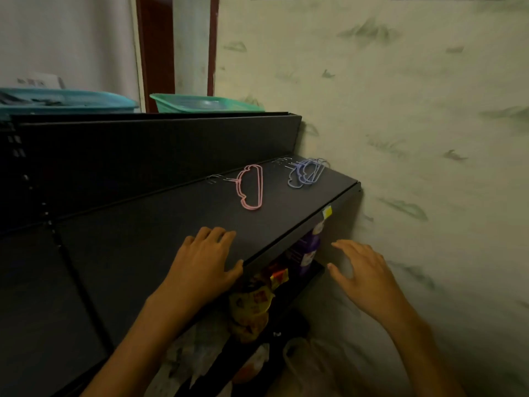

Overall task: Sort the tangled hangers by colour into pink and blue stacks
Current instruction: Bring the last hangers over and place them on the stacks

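1. Left hand [204, 260] lay flat on the dark shelf [143, 224] near its front edge, fingers straight, thumb at the lip, holding nothing.
2. Right hand [362, 272] hung in the air past the shelf's end, fingers spread and relaxed, holding nothing.
3. Pink hangers [252, 186] lay stacked on the shelf, beyond the left hand's fingertips, well apart from it.
4. Blue hangers [307, 173] lay piled farther back near the wall [415, 110], beyond both hands, apart from the pink stack.
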Demonstrator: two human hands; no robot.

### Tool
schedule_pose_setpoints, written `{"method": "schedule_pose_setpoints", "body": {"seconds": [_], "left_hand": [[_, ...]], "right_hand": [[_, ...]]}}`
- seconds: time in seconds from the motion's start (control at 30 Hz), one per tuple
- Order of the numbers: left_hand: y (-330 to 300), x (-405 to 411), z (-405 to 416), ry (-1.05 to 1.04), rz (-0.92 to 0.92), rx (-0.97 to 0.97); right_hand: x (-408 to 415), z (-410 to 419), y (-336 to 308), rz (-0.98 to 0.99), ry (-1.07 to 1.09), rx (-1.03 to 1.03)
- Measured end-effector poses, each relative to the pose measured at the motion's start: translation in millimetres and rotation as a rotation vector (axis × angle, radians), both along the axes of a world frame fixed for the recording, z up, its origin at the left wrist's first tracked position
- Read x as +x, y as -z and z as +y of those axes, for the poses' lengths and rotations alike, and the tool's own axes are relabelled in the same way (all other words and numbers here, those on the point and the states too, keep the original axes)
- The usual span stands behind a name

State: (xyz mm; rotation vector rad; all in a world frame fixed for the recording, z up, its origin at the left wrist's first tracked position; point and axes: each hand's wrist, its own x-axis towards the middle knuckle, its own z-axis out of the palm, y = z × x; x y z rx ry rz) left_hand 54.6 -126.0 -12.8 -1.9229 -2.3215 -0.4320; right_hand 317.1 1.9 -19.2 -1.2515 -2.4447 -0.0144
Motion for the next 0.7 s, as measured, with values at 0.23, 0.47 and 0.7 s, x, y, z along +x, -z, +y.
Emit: {"method": "schedule_pose_setpoints", "body": {"seconds": [0.23, 0.47, 0.7], "left_hand": [[-16.1, -2.3, 102.5, -0.089, 0.011, -0.068], [-12.9, 0.0, 192.2, -0.282, 0.001, -0.147], [-6.8, 16.7, 265.4, -0.554, -0.051, -0.237]], "right_hand": [[-11.8, 127.3, -2.0, 0.046, -0.095, -0.039], [-34.7, 267.5, 10.8, 0.038, -0.238, -0.094], [-54.9, 411.6, 7.4, 0.001, -0.411, -0.213]]}}
